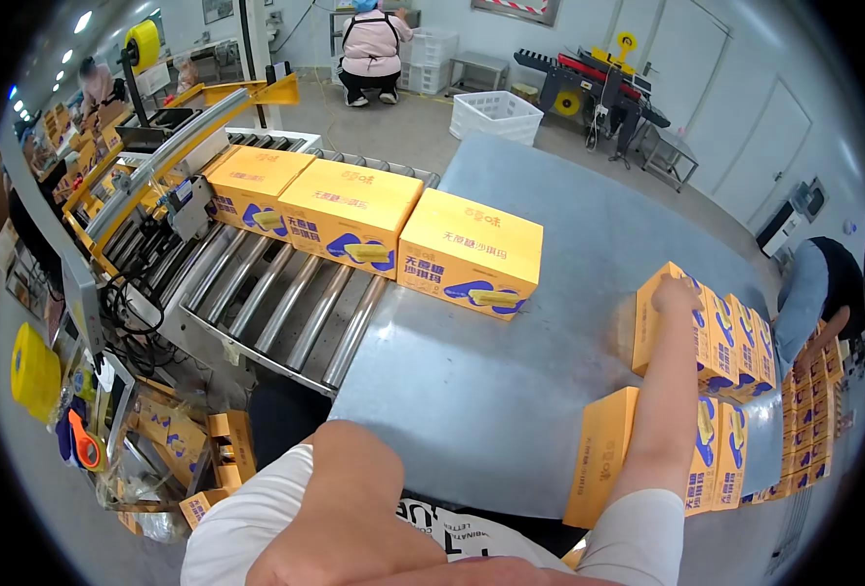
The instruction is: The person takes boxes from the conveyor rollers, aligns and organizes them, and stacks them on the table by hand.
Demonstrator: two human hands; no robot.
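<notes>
On the right side of the metal table (472, 391), my right hand (677, 293) reaches out and its fingers curl over the top edge of a yellow carton (649, 327) with blue print. More yellow cartons (745, 342) stand in a row just beyond it. Under my outstretched forearm, a nearer group of cartons (603, 454) stands near the table's front edge. My left arm is bent across my body, with the left hand (345, 557) very close to the camera at the bottom edge. Its fingers cannot be made out.
Three yellow cartons (467, 244) form a line from the table onto a roller conveyor (276, 283), toward a taping machine (149, 176). A person (823, 293) bends by stacked cartons (808, 410) at right. Another person (372, 49) is at the back, near a white crate (496, 117).
</notes>
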